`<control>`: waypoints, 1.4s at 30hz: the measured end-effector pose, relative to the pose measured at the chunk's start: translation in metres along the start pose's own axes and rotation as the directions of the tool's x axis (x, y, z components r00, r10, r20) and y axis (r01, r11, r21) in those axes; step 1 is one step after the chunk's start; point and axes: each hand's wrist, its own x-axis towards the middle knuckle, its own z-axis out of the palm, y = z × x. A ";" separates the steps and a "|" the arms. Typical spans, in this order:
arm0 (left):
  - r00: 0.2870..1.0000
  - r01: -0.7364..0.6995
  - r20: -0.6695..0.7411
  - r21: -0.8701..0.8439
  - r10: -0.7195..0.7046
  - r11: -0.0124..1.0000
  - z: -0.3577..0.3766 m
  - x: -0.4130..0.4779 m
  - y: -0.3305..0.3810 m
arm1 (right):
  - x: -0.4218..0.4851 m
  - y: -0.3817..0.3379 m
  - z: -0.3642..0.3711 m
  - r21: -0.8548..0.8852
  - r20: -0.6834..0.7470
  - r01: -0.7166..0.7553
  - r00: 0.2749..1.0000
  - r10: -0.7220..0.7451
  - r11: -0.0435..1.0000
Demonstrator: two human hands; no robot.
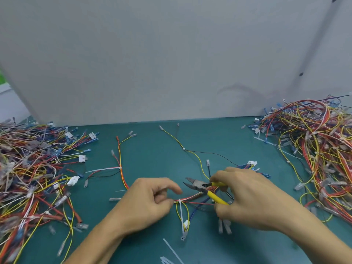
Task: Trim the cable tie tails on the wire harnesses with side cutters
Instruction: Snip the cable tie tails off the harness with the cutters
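Left grip (146,204) pinches harness (190,197) just left of white tie (180,201). Tail (182,218) uncut, lies on desk (152,155), points toward person. Right grip (245,197) clenched round yellow handles of cutters (197,184). Jaws stand apart, point left, just above harness, not touching tie. Left pile (28,168) and right pile (314,149) of harnesses at desk sides. Cut tails (171,251) at near edge.

A teal mat (152,149) is backed by a grey panel (152,54) marked with dark spots (301,74).
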 end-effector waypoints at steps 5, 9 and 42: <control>0.985 -0.162 0.112 0.384 0.129 0.909 0.006 0.001 -0.004 | 0.002 -0.002 0.004 -0.032 0.021 0.006 1.000 -0.005 0.999; 0.989 -0.150 0.060 0.343 0.137 0.928 0.004 0.003 -0.010 | 0.001 0.000 0.006 -0.040 0.059 -0.001 0.998 0.003 0.999; 0.996 0.092 -0.039 0.173 -0.086 0.981 0.006 0.018 -0.002 | 0.007 0.002 0.020 -0.077 0.117 0.129 0.986 -0.119 0.989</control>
